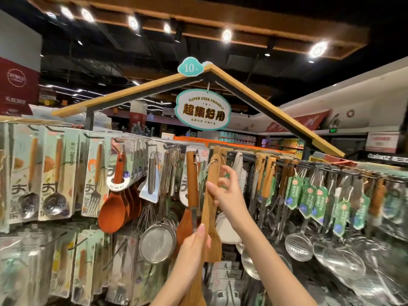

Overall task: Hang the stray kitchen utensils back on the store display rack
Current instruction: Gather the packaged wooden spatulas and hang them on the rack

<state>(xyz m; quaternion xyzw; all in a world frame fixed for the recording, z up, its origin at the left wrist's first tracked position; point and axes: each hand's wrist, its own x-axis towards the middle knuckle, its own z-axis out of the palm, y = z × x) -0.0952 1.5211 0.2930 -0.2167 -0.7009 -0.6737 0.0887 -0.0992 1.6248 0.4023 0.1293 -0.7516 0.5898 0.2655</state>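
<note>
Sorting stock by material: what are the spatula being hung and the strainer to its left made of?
The spatula, held by both hands, looks like pale unvarnished wood with visible grain. The strainer looks like shiny metal, probably steel: fine silvery mesh in a bright rim.

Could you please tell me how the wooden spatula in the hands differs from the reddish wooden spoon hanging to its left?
The wooden spatula is pale and flat-bladed; the reddish wooden spoon is darker with a rounded bowl. The left hand and right hand grip the spatula; the spoon hangs untouched. Both are wooden.
</note>
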